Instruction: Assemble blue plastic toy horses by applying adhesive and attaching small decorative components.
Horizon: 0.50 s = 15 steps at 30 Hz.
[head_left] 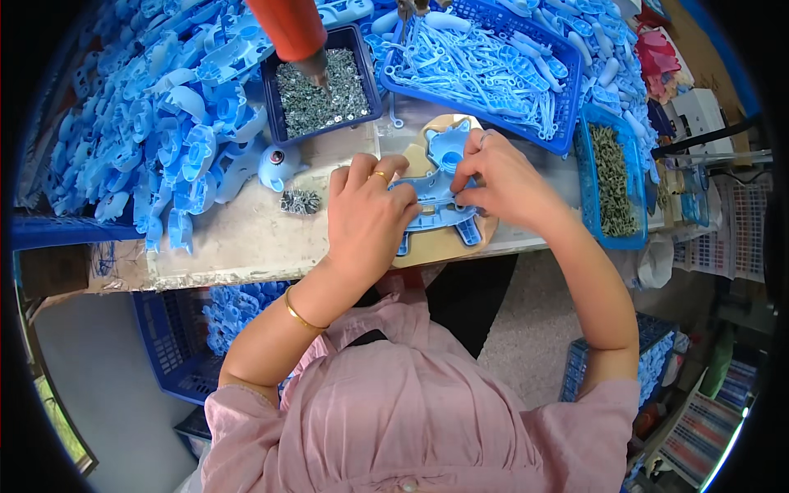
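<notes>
A light blue plastic toy shell (445, 158), hollow side up with a head and legs, lies on a tan rounded base (437, 249) at the table's near edge. My left hand (367, 212) is closed over the shell's left end, its fingers curled onto the rim. At the shell's right side, my right hand (508, 187) pinches with thumb and fingertips close to the neck. What lies between those fingertips is too small or hidden to make out. A red powered screwdriver (289, 29) hangs above, its tip over a dark blue tray (329, 131) of small metal pieces.
Left of my hands sit a small heap of silver metal pieces (301, 202) and a blue head with an eye (278, 168). Many blue shells (197, 152) pile up at left. A blue basket (501, 128) of slender parts stands behind; a cyan tray (618, 241) of small brownish parts is right.
</notes>
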Each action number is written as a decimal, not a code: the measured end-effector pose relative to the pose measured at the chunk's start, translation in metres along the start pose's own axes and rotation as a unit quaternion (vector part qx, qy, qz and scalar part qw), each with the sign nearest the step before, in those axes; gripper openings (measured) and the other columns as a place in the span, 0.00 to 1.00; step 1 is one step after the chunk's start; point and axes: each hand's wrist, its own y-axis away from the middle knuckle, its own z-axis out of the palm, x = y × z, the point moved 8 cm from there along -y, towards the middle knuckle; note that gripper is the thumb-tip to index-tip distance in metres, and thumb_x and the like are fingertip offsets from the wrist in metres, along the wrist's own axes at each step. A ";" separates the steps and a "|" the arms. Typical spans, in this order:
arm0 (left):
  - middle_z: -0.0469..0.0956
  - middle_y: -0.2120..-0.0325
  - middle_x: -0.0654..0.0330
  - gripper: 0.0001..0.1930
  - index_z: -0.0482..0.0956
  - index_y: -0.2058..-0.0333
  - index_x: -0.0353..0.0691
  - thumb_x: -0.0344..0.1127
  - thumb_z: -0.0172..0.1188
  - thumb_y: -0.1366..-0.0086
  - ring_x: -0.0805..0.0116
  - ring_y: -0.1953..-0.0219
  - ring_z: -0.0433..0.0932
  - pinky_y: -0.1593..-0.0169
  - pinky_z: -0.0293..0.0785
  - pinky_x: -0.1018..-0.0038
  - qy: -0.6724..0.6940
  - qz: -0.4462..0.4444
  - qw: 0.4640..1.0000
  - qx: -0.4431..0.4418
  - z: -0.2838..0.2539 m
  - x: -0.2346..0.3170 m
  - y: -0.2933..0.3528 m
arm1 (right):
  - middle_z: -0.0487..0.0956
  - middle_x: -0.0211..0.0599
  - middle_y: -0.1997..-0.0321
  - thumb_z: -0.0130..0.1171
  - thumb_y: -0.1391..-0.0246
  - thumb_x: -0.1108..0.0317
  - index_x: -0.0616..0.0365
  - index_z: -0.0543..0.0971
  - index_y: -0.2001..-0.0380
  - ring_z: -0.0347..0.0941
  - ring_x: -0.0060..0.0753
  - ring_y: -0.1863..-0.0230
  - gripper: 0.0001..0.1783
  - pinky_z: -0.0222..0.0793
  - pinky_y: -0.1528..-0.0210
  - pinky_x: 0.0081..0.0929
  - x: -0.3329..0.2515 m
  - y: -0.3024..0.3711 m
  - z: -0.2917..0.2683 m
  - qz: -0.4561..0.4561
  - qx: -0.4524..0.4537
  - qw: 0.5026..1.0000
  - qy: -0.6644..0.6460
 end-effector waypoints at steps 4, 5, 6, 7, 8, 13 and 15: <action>0.79 0.52 0.67 0.06 0.83 0.76 0.45 0.38 0.71 0.49 0.59 0.50 0.72 0.47 0.65 0.61 -0.014 0.006 1.000 0.002 0.000 0.000 -0.003 | 0.74 0.38 0.69 0.73 0.59 0.70 0.55 0.87 0.69 0.73 0.42 0.57 0.10 0.70 0.54 0.35 0.007 -0.009 0.000 0.009 -0.024 0.999 0.027; 0.79 0.52 0.67 0.06 0.83 0.77 0.45 0.38 0.70 0.49 0.59 0.50 0.72 0.47 0.65 0.62 -0.017 0.004 1.000 -0.002 0.001 0.000 -0.004 | 0.74 0.38 0.69 0.73 0.59 0.70 0.55 0.87 0.69 0.73 0.42 0.57 0.10 0.70 0.54 0.35 0.005 -0.009 0.000 0.007 -0.023 0.999 0.028; 0.79 0.52 0.67 0.06 0.83 0.77 0.45 0.38 0.70 0.49 0.59 0.50 0.72 0.47 0.65 0.62 -0.023 0.001 1.000 0.003 0.000 -0.001 -0.004 | 0.74 0.37 0.69 0.73 0.58 0.70 0.55 0.87 0.70 0.73 0.42 0.57 0.09 0.70 0.55 0.36 0.004 -0.010 0.000 0.012 -0.026 0.998 0.054; 0.79 0.53 0.67 0.06 0.84 0.76 0.45 0.39 0.69 0.50 0.61 0.50 0.71 0.48 0.65 0.63 -0.031 0.005 0.999 -0.001 0.000 0.000 -0.005 | 0.75 0.37 0.69 0.72 0.57 0.70 0.54 0.87 0.70 0.74 0.42 0.58 0.08 0.70 0.55 0.37 0.001 -0.011 0.001 0.017 -0.027 0.996 0.081; 0.79 0.55 0.66 0.07 0.84 0.76 0.44 0.40 0.67 0.50 0.63 0.50 0.71 0.48 0.66 0.64 -0.041 0.009 0.999 -0.005 0.000 0.002 -0.004 | 0.75 0.37 0.69 0.72 0.57 0.70 0.54 0.87 0.70 0.74 0.42 0.58 0.08 0.70 0.55 0.37 -0.005 -0.012 0.004 0.008 -0.025 0.996 0.084; 0.79 0.56 0.65 0.08 0.83 0.70 0.45 0.40 0.68 0.45 0.61 0.50 0.72 0.49 0.68 0.63 0.015 0.001 1.000 0.003 -0.012 -0.010 -0.001 | 0.77 0.36 0.67 0.67 0.47 0.68 0.54 0.82 0.58 0.76 0.40 0.60 0.12 0.72 0.60 0.37 -0.114 -0.047 -0.054 -0.136 0.231 0.963 0.021; 0.80 0.60 0.63 0.07 0.81 0.68 0.44 0.38 0.67 0.42 0.60 0.55 0.75 0.53 0.72 0.63 0.075 -0.020 0.995 0.061 -0.030 -0.020 -0.001 | 0.79 0.36 0.63 0.67 0.45 0.65 0.54 0.80 0.53 0.77 0.37 0.60 0.16 0.73 0.61 0.32 -0.161 -0.074 -0.084 -0.217 0.360 0.905 -0.073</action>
